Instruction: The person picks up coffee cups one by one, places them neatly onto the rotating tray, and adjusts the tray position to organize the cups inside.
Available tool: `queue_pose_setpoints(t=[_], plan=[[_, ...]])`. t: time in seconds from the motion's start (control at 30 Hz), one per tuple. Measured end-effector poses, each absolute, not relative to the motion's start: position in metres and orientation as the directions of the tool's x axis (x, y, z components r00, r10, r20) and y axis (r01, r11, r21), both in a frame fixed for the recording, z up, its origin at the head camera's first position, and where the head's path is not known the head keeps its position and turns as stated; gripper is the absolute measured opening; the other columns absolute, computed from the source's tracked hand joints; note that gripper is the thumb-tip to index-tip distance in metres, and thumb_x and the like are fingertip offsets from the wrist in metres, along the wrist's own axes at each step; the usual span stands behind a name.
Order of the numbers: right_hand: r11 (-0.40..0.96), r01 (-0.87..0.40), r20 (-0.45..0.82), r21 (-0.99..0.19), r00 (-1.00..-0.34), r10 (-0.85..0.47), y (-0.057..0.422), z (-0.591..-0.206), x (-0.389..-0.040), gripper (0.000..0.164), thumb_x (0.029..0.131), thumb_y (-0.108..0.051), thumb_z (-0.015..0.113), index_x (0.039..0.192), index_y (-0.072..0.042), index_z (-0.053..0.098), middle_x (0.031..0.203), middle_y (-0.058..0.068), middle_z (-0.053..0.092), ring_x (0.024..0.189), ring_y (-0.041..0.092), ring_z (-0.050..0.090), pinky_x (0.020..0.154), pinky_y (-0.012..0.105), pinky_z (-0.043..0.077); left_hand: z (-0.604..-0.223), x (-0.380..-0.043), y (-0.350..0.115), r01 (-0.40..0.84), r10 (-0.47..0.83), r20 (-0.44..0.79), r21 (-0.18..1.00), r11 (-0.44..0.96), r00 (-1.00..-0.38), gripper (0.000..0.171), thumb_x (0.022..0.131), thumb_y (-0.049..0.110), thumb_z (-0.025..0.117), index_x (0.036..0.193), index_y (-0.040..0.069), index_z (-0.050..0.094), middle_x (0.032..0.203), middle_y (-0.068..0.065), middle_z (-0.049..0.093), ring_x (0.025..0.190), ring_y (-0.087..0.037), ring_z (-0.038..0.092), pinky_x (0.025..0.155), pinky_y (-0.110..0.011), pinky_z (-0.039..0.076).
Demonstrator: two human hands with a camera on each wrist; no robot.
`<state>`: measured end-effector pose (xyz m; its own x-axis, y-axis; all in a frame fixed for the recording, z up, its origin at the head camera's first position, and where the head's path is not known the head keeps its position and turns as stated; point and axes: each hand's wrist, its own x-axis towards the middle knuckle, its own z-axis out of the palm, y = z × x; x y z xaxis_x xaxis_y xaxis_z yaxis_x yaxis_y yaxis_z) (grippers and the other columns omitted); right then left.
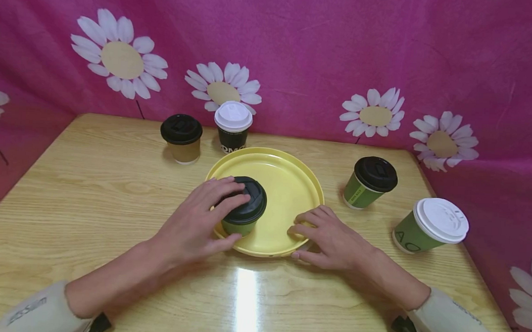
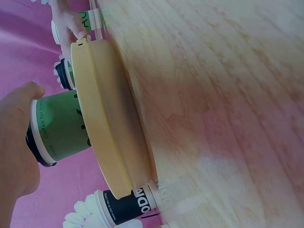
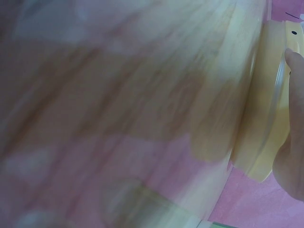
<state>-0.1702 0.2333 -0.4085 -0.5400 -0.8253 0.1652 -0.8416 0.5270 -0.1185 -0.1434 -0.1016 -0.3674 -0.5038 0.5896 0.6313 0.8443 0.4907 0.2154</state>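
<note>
A green paper coffee cup with a black lid (image 1: 251, 205) stands on the left part of a round yellow tray (image 1: 283, 186). My left hand (image 1: 197, 217) holds this cup from the left, its fingers over the lid and the thumb near the front side. In the left wrist view the cup's green wall (image 2: 61, 126) shows above the tray's rim (image 2: 102, 123), which hides its base. At the tray's right front edge, my right hand (image 1: 334, 238) grips the rim, fingers inside and thumb outside. The right wrist view shows that thumb against the tray's wall (image 3: 266, 104).
Behind the tray stand a brown cup with a black lid (image 1: 184, 142) and a black cup with a white lid (image 1: 233, 127). To the right are a green cup with a black lid (image 1: 368, 183) and a green cup with a white lid (image 1: 428, 226). A pink flowered cloth (image 1: 297, 63) hangs behind the wooden table (image 1: 91, 193).
</note>
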Motion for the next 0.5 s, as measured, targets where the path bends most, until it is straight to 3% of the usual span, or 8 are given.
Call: queue_pose_setpoints(t=[0.5], plan=[[0.516, -0.848, 0.184, -0.12, -0.53, -0.828, 0.2333, -0.4087, -0.17, 0.045, 0.095, -0.056, 0.057, 0.119, -0.019, 0.066, 0.119, 0.0, 0.06, 0.11, 0.022, 0.05, 0.101, 0.042, 0.036, -0.3687, -0.145, -0.0985, 0.861, 0.623, 0.621, 0.185, 0.474, -0.476, 0.064, 0.076, 0.021, 0.083, 0.132, 0.005, 0.057, 0.137, -0.012, 0.054, 0.135, -0.031, 0.043, 0.112, -0.046, 0.034]])
